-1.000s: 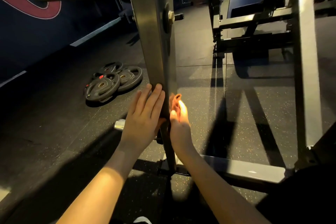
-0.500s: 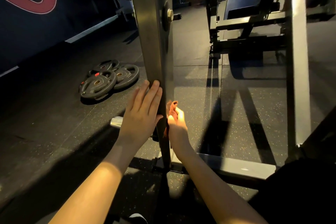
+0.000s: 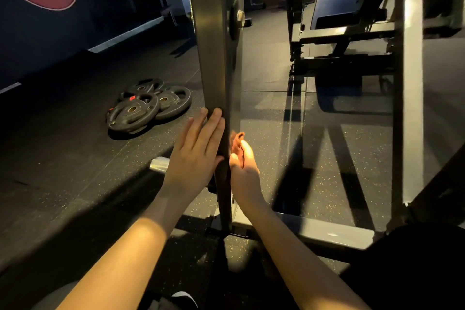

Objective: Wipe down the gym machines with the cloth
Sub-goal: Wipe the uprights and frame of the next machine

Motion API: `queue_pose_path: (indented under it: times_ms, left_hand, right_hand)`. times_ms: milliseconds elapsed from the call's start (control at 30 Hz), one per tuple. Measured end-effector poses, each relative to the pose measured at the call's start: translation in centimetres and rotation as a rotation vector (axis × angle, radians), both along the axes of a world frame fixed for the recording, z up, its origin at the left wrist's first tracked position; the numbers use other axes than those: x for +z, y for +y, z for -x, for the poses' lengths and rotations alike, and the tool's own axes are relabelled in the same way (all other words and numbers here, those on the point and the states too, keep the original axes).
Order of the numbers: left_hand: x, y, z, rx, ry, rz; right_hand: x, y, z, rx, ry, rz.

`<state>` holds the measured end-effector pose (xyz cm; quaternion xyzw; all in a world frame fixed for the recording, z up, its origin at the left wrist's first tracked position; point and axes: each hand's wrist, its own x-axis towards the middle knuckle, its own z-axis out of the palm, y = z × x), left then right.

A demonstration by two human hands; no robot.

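While the rust-red cloth sits bunched in the right hand, it is pressed against the right face of the machine's grey upright post, low down on it. That hand's fingers are curled round the cloth, holding it. On the opposite face the left hand lies flat, its fingers straight and close together, tips pointing up the post. The post rises from a grey base beam on the speckled black floor. A bolt head sticks out of the post higher up. A short silver peg shows just beside the left hand, and further left a small pile of black weight plates lies on the floor. Behind, to the right, stands another machine with blue pads.
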<state>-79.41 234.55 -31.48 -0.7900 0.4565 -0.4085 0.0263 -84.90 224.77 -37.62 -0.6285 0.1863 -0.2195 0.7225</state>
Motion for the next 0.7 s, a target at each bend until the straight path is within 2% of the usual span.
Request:
queue_pose_path:
  times_ms: [133, 233, 333, 433, 500, 600, 700]
  left_hand:
    - [-0.3, -0.4, 0.6, 0.036, 0.064, 0.009]
    - [-0.5, -0.6, 1.6, 0.042, 0.108, 0.043]
    - [-1.4, -0.5, 2.7, -0.050, 0.141, 0.086]
    - [-4.5, -1.0, 4.4, -0.198, 0.207, -0.026]
    - [-7.9, -1.9, 5.2, -0.239, 0.402, -0.109]
    - [-11.9, -4.0, 6.9, -0.075, 0.834, -0.267]
    - [-15.9, -5.8, 8.4, 0.045, 1.107, -0.241]
  right_hand:
    - [-0.3, -1.2, 0.8, -0.031, -0.020, 0.167]
    - [-2.6, -1.6, 2.1, 0.023, 0.106, 0.224]
    - [-5.1, -3.0, 4.0, -0.042, 0.182, 0.217]
    - [-7.0, -5.4, 6.0, -0.109, 0.297, 0.260]
    - [-8.4, -6.8, 7.4, -0.156, 0.344, 0.271]
    - [-10.6, -8.5, 9.4, -0.191, 0.407, 0.226]
    - [-12.8, -10.1, 11.0, -0.229, 0.547, 0.264]
